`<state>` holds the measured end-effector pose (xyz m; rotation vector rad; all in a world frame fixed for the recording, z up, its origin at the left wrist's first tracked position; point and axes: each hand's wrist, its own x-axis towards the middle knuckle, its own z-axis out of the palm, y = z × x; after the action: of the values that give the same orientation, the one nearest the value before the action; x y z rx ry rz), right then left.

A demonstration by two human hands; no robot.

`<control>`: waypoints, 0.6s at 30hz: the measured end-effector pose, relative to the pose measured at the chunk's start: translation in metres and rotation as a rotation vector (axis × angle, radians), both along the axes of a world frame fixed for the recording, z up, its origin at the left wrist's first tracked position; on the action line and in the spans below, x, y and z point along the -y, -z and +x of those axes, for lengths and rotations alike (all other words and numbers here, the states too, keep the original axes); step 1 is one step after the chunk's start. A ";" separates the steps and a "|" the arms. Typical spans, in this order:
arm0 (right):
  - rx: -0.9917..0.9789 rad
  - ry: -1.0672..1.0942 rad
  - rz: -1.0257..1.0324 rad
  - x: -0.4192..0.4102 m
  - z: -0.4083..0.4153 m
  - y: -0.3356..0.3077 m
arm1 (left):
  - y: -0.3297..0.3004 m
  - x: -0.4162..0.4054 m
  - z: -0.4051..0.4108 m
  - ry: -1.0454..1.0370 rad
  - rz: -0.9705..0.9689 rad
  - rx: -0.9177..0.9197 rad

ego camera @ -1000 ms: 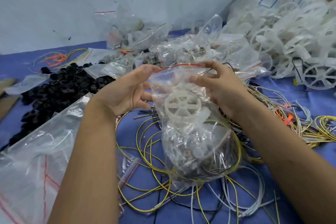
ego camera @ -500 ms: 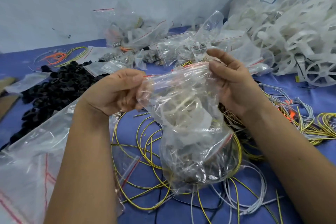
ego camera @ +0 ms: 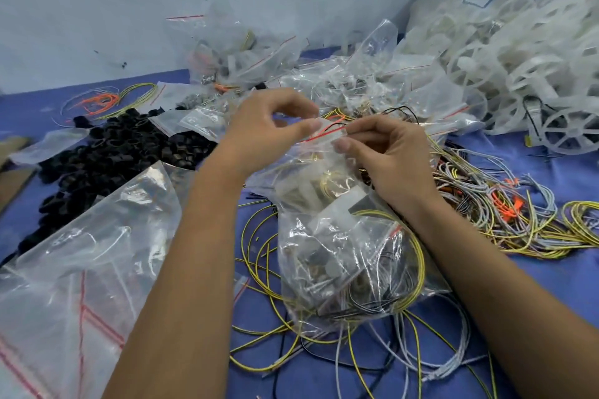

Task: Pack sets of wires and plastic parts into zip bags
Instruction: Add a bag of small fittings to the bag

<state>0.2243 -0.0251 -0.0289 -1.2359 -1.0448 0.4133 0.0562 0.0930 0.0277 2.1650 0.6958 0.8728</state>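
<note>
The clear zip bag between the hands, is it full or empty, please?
Full: the clear zip bag bulges with wires and plastic parts, while the left hand and right hand pinch its red-lined top.

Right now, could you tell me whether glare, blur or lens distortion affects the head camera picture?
Head view: glare streaks the empty bags at left and the filled zip bag; both hands, left and right, look sharp; the white plastic wheels at far right look smeared; wide-angle bending shows at the edges.
</note>
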 end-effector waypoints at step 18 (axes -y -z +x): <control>0.129 0.047 0.005 0.000 0.008 0.003 | 0.005 0.015 0.029 0.063 0.081 -0.167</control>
<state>0.2327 -0.0250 -0.0319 -1.2934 -1.1232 0.2980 0.0849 0.0777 0.0228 2.3391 0.6798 0.7036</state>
